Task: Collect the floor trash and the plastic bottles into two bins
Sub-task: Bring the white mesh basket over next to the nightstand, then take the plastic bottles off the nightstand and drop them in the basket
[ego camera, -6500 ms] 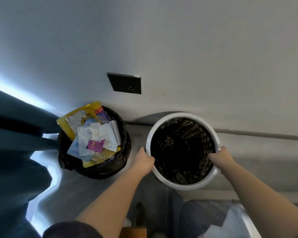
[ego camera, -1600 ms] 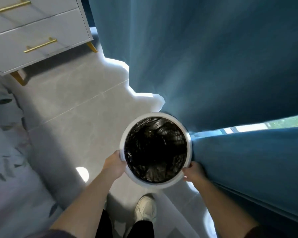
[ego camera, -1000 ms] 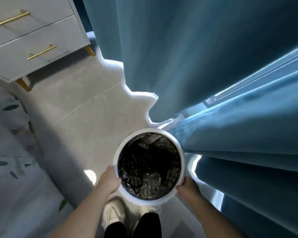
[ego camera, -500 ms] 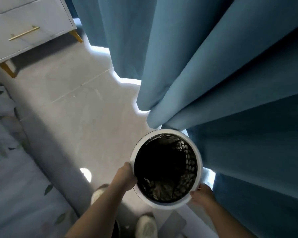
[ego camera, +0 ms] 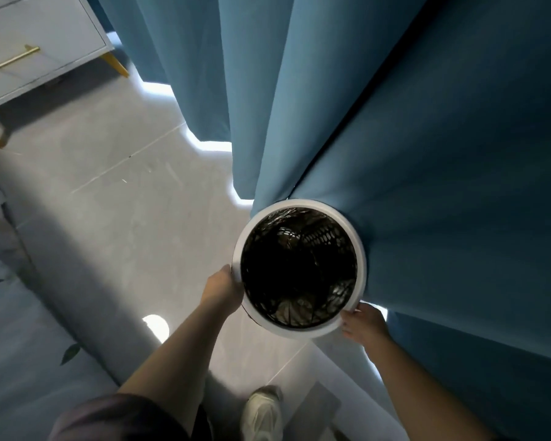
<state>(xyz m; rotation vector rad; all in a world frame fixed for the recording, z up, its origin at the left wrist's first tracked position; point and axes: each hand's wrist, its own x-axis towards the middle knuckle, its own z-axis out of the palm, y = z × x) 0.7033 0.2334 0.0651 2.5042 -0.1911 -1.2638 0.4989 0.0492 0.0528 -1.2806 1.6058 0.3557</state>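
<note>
A round white bin with perforated walls and a black liner is held in the air in front of me, seen from above. My left hand grips its left rim. My right hand grips the rim at the lower right. Only crumpled black liner shows inside the bin. Its far and right sides press into the blue curtain. No bottles or loose trash show on the floor.
Grey tiled floor stretches to the left. A white drawer unit with gold handles and legs stands at the upper left. A patterned rug lies at the left edge. My shoe is below the bin.
The bin has moved right and slightly up in view, deeper against the curtain folds. Both hands keep their grip. Several seconds ago it stood by a wall beside a full black bin.
</note>
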